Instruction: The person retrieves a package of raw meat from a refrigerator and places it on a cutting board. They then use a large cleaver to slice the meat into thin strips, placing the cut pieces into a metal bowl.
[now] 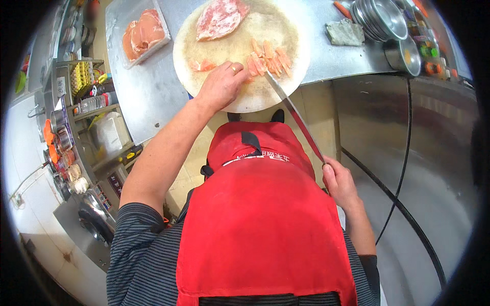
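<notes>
My right hand [338, 181] grips the handle of a long-bladed knife [296, 116], which slants up and left to a round chopping board [264, 100]. The knife's tip is at several raw meat strips [281, 61] on the board's right side. My left hand [224, 84], a ring on one finger, rests over the near part of the board. Its curled fingers are beside the strips; whatever lies under the fingertips is mostly hidden. Small meat pieces [203, 65] lie left of that hand. A large slab of raw meat [222, 19] sits at the far side.
A clear plastic tub [153, 51] of raw meat [143, 34] stands left on the metal table [139, 99]. At right are a folded cloth [345, 33], stacked metal bowls [379, 19] and a metal pot [404, 57]. Shelves with egg trays [81, 76] and bottles [95, 102] line the left.
</notes>
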Demonstrator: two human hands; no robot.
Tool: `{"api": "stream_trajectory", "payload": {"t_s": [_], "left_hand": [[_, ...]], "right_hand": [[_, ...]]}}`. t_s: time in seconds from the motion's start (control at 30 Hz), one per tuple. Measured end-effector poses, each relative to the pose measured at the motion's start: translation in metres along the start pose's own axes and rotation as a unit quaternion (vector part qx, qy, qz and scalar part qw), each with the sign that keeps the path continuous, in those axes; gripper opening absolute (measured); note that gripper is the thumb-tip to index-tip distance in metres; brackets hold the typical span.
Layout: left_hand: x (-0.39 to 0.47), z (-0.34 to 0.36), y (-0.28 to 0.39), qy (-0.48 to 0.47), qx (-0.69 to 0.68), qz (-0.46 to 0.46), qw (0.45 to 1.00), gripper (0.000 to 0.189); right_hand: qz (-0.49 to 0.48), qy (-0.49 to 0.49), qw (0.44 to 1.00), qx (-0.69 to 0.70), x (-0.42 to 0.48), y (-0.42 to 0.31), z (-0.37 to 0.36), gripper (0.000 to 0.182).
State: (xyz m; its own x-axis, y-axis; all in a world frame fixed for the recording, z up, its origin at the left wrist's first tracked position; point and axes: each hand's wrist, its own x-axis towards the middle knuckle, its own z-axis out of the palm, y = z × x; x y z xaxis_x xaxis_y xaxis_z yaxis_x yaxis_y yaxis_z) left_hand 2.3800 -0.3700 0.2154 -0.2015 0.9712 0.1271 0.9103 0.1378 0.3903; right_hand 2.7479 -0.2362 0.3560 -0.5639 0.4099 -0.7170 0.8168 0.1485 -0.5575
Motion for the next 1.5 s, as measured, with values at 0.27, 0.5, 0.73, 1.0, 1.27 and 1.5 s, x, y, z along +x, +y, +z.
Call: {"api": "stream_trajectory", "payload": {"t_s": [0.27,0.5,0.73,1.0,1.27,1.5], "left_hand": [[-0.045,0.020,0.023,0.180,0.014,-0.024,0.983,0.024],[-0.045,0.033,0.023,0.197,0.006,-0.064,0.978,0.026],[-0.043,0.039,0.023,0.247,0.006,-0.072,0.966,0.027],[-0.046,0.042,0.018,0.232,-0.026,-0.070,0.970,0.031],[-0.039,0.037,0.020,0.227,-0.039,-0.076,0.970,0.028],[-0.014,0.019,0.014,0.234,0.000,-0.131,0.963,0.033]], "right_hand": [[-0.044,-0.005,0.998,-0.041,0.025,-0.025,0.010,0.048],[-0.066,-0.027,0.993,-0.089,0.048,-0.054,0.020,0.050],[-0.063,-0.034,0.989,-0.130,0.028,-0.072,0.004,0.048],[-0.020,-0.058,0.985,-0.163,0.033,-0.084,0.001,0.047],[-0.034,-0.046,0.995,-0.082,0.075,-0.063,0.019,0.047],[-0.009,-0.011,1.000,0.011,0.038,-0.043,0.006,0.043]]}}
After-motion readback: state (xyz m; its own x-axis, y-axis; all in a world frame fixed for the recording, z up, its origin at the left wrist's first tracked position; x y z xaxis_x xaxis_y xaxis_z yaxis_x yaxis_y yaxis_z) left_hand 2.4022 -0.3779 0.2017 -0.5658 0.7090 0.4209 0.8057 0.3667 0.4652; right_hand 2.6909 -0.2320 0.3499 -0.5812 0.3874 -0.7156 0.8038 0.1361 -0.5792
